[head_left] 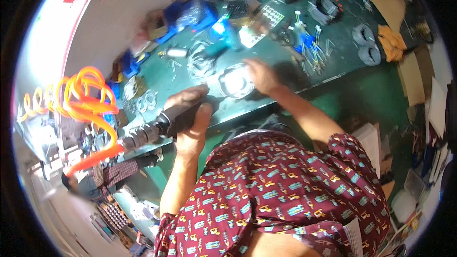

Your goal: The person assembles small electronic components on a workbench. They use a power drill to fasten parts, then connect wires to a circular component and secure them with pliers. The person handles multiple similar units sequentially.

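Your left hand (190, 114) is wrapped tight around a tool (164, 123), its fingers closed over the dark barrel at the near edge of the green tabletop (342, 52). The tool is a dark cylinder with a ribbed grey collar behind your grip; a coiled orange hose (88, 100) runs off its back end and loops out past the left edge of the tabletop. Its tip is hidden under your hand.

Your right hand (262, 76) is blurred and lies flat, palm down, fingers spread and holding nothing, touching a pale, shiny ring (235, 83) just inside the near edge. Whether it presses the ring you cannot tell.

Further back lie thin wire loops (200, 59), blue trays (195, 14) and, toward the right edge, two grey coils (366, 43) beside a yellow cloth (391, 42).
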